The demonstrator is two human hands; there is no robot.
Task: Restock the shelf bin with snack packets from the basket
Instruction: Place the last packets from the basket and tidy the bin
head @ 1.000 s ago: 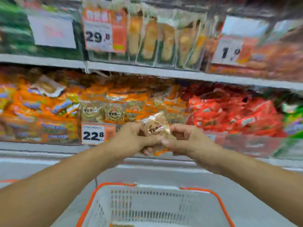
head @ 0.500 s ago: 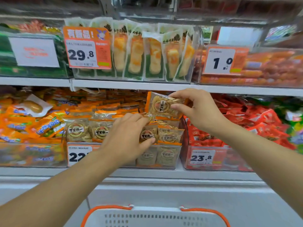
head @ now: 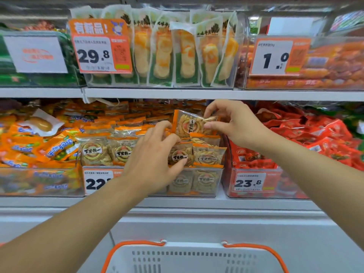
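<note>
Right hand (head: 234, 123): pinches a snack packet (head: 192, 123) by its right edge, above the right end of the shelf bin (head: 206, 182).
Left hand (head: 155, 152): fingers curled among the bin's packets, thumb tip on a front-row packet (head: 180, 154).
Shelf bin: clear, at the shelf's front edge, packed with upright orange-topped packets; price tag (head: 97, 181) reading 22 at its left front corner.
Neighbouring bin (head: 254, 182): just right, red packets, tag 23.8.
Basket (head: 197, 257): white, orange handles, at the bottom edge.
</note>
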